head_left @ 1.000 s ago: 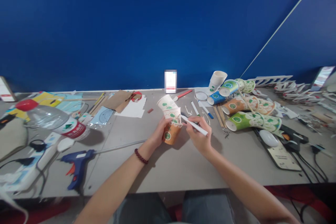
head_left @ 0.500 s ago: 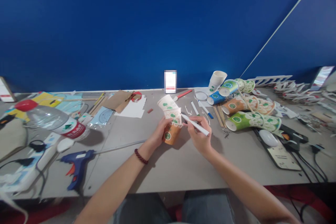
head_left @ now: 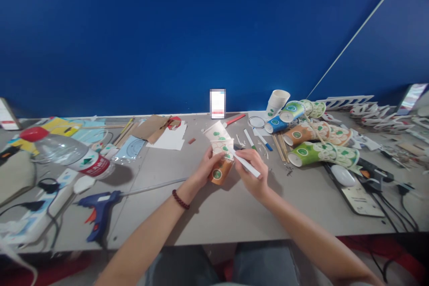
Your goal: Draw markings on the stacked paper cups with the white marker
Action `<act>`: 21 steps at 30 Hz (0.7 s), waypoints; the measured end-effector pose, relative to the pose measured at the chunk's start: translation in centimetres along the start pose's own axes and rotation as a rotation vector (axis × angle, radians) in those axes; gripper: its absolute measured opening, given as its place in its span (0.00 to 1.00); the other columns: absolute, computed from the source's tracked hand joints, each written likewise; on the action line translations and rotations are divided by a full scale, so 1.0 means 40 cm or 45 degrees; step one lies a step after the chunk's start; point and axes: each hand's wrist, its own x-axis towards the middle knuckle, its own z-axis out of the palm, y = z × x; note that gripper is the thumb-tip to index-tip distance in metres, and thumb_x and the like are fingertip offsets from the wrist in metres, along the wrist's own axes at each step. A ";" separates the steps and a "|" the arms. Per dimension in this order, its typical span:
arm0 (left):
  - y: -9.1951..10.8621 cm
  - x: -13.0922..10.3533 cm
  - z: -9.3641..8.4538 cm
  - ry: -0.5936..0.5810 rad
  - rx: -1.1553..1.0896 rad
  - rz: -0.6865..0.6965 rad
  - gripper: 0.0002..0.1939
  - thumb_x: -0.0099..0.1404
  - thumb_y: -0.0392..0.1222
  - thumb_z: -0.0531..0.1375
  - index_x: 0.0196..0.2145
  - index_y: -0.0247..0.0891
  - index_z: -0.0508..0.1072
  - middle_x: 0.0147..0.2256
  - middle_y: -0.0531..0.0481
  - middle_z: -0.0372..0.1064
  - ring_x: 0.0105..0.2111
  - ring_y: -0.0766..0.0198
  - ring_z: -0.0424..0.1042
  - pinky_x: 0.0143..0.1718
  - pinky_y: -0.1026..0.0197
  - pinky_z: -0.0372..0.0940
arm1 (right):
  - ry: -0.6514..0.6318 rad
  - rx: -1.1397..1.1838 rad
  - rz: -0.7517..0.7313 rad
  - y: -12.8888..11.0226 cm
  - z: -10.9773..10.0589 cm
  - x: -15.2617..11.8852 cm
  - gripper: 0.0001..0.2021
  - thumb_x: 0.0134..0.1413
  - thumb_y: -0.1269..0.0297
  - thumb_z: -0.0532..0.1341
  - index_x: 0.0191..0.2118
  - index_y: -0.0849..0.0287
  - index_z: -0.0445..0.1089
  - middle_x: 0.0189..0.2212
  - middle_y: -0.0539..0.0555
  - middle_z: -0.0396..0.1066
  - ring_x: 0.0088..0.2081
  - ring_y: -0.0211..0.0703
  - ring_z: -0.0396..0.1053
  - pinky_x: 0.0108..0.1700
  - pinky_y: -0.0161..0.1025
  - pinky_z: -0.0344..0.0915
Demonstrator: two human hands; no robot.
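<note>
My left hand [head_left: 203,167] is closed around joined paper cups [head_left: 221,173], whose lower cup is orange and whose upper part is white with green prints. The cups lean to the left above the grey table. Between the fingers of my right hand [head_left: 254,173] is a white marker pen [head_left: 247,165], slanting up to the left. Its tip end reaches the side of the cups near the rims; whether it touches, I cannot tell. A green-ended marker [head_left: 250,138] and a blue-ended marker [head_left: 262,139] lie just beyond my right hand.
Rope-wrapped cup assemblies [head_left: 321,154] lie at the right, near a stack of white cups [head_left: 278,103]. A blue glue gun [head_left: 98,214], a power strip [head_left: 43,208] and a bottle [head_left: 70,152] occupy the left. A phone [head_left: 217,103] stands against the blue wall.
The cups have turned slightly and shifted a little to the right in my left hand. My right hand has moved slightly, bringing the marker lower and closer along the cups' side.
</note>
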 end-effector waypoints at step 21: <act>-0.006 0.004 -0.004 -0.026 0.056 0.020 0.24 0.52 0.47 0.71 0.45 0.39 0.72 0.43 0.45 0.76 0.43 0.55 0.75 0.45 0.56 0.66 | 0.008 -0.009 -0.018 0.009 0.003 -0.002 0.09 0.57 0.74 0.63 0.41 0.54 0.73 0.33 0.53 0.77 0.34 0.44 0.75 0.37 0.41 0.73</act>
